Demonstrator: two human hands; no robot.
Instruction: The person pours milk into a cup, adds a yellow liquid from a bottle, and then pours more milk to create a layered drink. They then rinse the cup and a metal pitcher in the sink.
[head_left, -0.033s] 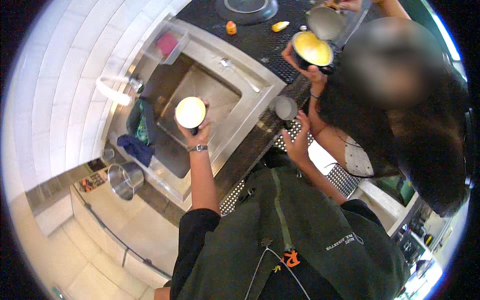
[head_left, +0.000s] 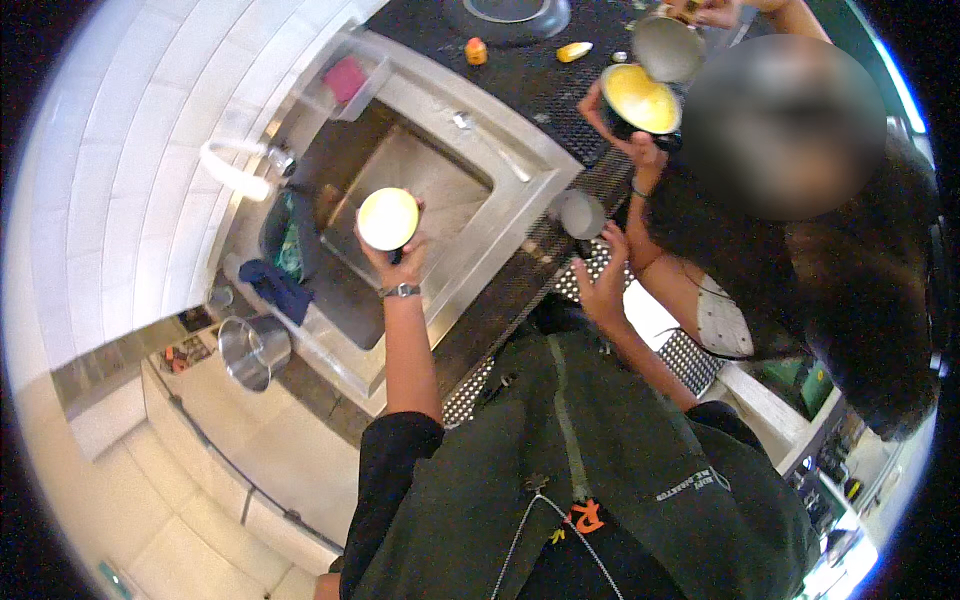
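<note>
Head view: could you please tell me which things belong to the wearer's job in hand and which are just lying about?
Likely in the job:
cup, held in the left hand
grey jug, by the right hand, grip unclear

Apparently just lying about:
pink sponge
blue cloth
steel bucket

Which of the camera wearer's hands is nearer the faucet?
Left. The left hand, holding a cup over the sink, is right of the faucet; the right hand is farther right, beyond the sink.

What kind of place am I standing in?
Probably a kitchen or a café-style drink station: there's a metal sink with a curved white faucet, dark matting beside it, and a cup in your left hand.
</note>
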